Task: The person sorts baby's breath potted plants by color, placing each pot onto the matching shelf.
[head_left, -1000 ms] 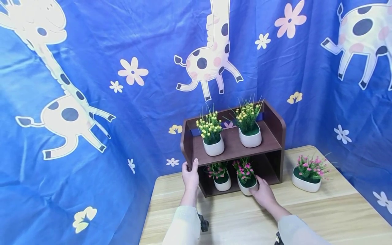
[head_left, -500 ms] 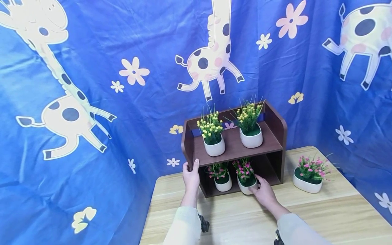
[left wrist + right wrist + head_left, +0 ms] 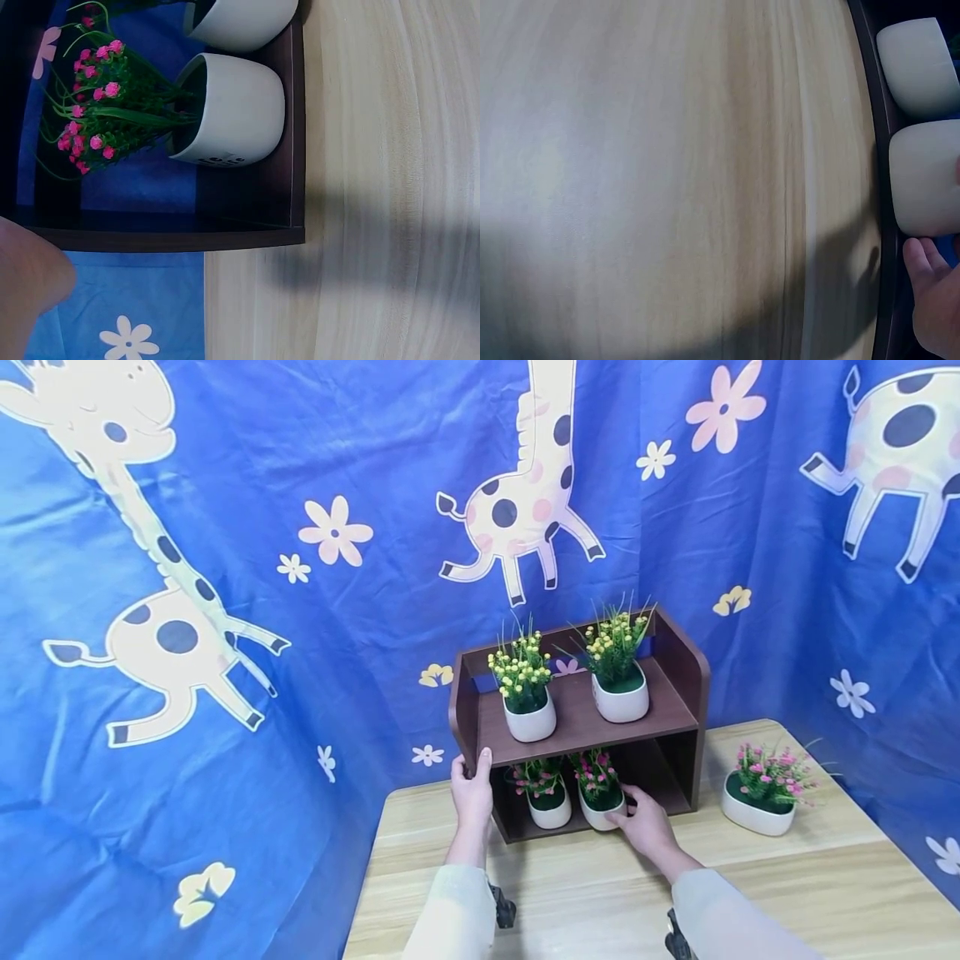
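Observation:
A dark brown two-tier shelf (image 3: 592,732) stands on the wooden table. My left hand (image 3: 472,789) grips the front edge of its left side panel, thumb in front. On the lower tier, my right hand (image 3: 648,827) holds a white flowerpot with pink flowers (image 3: 600,814) by its right side; in the right wrist view, fingertips (image 3: 917,253) touch that pot's wall. Just left of it sits another pink-flowered pot (image 3: 244,112), very close by. Two yellow-flowered pots, the left one (image 3: 531,722) and the right one (image 3: 622,702), stand upright on the upper tier.
A third pink-flowered pot (image 3: 759,814) stands on the table (image 3: 570,893) to the right of the shelf. Behind the table hangs a blue curtain (image 3: 360,635) printed with giraffes and flowers.
The pot in my right hand has slid slightly left and back on the lower tier, nearer its neighbour. My left hand stays on the side panel. The head view has shifted a little.

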Motion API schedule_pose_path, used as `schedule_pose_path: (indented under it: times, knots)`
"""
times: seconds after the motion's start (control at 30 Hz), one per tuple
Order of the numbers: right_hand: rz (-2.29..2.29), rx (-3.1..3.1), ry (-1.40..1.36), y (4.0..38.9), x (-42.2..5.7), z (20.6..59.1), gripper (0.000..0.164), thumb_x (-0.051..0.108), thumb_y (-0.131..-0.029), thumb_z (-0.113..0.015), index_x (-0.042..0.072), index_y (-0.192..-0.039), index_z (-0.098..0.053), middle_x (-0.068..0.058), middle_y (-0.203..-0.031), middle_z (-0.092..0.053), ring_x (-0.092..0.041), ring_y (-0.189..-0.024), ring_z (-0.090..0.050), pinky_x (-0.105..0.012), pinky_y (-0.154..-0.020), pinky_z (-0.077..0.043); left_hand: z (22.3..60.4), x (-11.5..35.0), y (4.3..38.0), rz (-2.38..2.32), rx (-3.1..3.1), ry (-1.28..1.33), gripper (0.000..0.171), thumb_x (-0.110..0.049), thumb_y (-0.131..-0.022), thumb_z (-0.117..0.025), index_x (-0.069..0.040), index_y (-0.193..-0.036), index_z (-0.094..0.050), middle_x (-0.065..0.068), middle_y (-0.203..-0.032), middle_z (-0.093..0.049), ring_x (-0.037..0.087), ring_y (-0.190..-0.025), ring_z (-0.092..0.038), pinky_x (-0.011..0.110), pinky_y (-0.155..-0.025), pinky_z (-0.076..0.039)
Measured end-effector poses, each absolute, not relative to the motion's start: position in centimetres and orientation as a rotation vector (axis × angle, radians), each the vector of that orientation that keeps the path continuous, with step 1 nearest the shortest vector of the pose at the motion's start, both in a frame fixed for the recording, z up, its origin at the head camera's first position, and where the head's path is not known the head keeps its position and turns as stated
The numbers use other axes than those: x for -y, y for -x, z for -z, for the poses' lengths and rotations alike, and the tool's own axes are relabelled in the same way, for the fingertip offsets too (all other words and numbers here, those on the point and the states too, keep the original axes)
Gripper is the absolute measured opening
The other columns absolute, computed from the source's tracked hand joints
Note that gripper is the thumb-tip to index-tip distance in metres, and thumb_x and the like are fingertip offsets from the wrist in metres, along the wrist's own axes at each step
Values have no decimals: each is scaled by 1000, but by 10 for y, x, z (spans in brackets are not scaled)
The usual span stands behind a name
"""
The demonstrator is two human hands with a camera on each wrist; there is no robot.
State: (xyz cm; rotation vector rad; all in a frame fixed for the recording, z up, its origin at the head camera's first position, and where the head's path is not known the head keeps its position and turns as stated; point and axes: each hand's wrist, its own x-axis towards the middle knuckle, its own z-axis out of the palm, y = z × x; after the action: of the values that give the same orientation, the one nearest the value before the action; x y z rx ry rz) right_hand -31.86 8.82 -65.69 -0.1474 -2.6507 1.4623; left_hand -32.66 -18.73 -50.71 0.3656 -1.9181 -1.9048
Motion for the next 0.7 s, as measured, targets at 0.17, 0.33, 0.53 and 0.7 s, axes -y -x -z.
schedule_pose_path:
  times: [0.17,0.33,0.53,0.7]
  knots:
    - [-1457,2647,149,321,-87,655,69,29,-81,-83,13,-141,-54,-18,-115,-74,-32,-108,-72,-55,-97,-49,497,184,318,1900,1926,-357,33,-28,-93,-73,-5,-113,-60,0,-104,-61,14,-99,-54,30,-93,-42]
    - [-1382,2659,156,326,-87,655,66,32,-81,-84,15,-139,-56,-15,-110,-76,-31,-105,-73,-55,-94,-50,496,183,319,1902,1931,-358,35,-29,-92,-74,-5,-114,-60,0,-105,-61,13,-99,-54,30,-93,-42]
    - [-1329,2685,143,331,-86,653,67,35,-81,-83,14,-138,-55,-16,-107,-76,-33,-105,-72,-57,-94,-49,496,183,320,1897,1917,-359,35,-28,-92,-74,-4,-113,-60,0,-104,-61,13,-98,-54,29,-92,-42]
    - [-1332,2693,160,333,-83,653,66,34,-81,-83,16,-138,-55,-14,-107,-77,-32,-105,-73,-55,-91,-50,497,183,319,1870,1922,-354,31,-28,-92,-74,-6,-109,-61,1,-106,-60,13,-98,-54,29,-91,-43]
